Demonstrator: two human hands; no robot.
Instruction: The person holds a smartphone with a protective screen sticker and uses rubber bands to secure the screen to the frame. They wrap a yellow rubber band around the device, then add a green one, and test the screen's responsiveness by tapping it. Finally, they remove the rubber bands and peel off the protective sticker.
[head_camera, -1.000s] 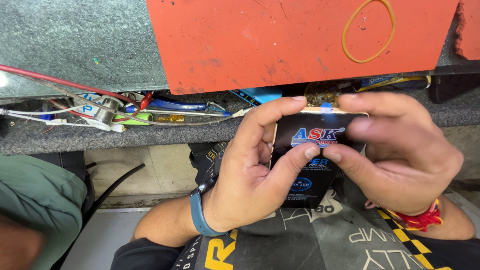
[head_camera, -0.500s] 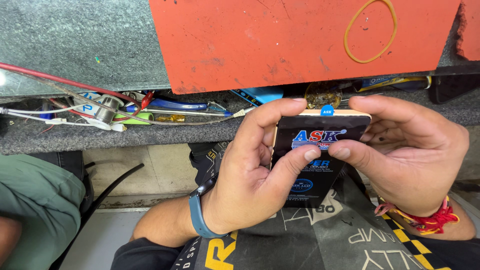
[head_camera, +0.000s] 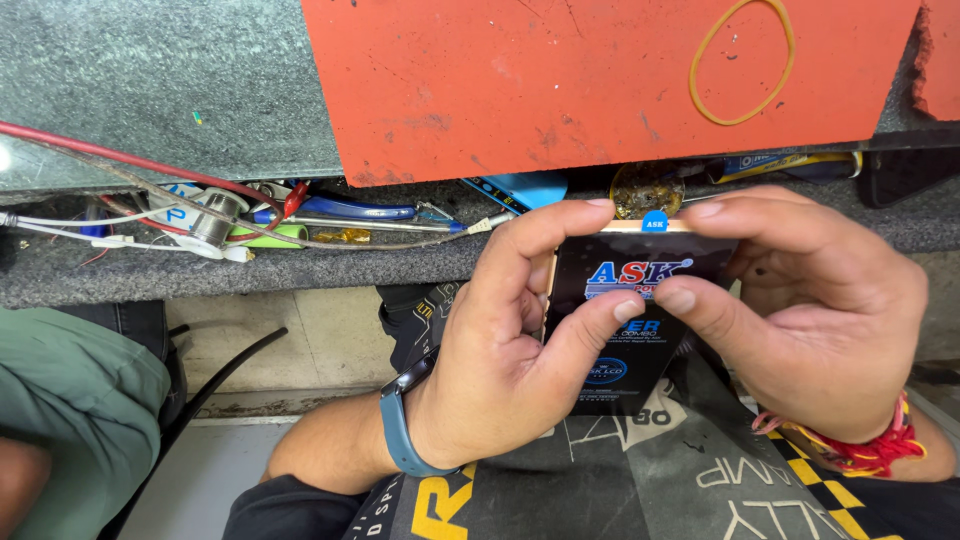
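Black flat box (head_camera: 640, 310), a slim printed package with a blue tab at its top edge, sits right of centre in the frame, upright between both hands just below the grey counter edge (head_camera: 300, 275). Compared with a second ago it has barely shifted: the hands have closed in a little and the thumbs have crept nearer one another on its face, so the handling reads as small adjustment rather than any real displacement. At far left, a green sleeve (head_camera: 70, 400) of another person fills the lower corner, and above it red and white wires (head_camera: 120, 160) run along a shelf with a green tube (head_camera: 265, 235) and blue-handled pliers (head_camera: 350, 210). The orange sheet (head_camera: 560, 80) covers the upper middle, carrying a yellow rubber band (head_camera: 742, 62) toward the upper right. The left hand (head_camera: 500, 350), with a blue wristband (head_camera: 400, 420), pinches the box's left edge, forefinger arched over the top corner and thumb pressed on the front. The right hand (head_camera: 820, 300), wearing a red thread bracelet (head_camera: 850, 450), clasps the right edge likewise, thumb on the face.
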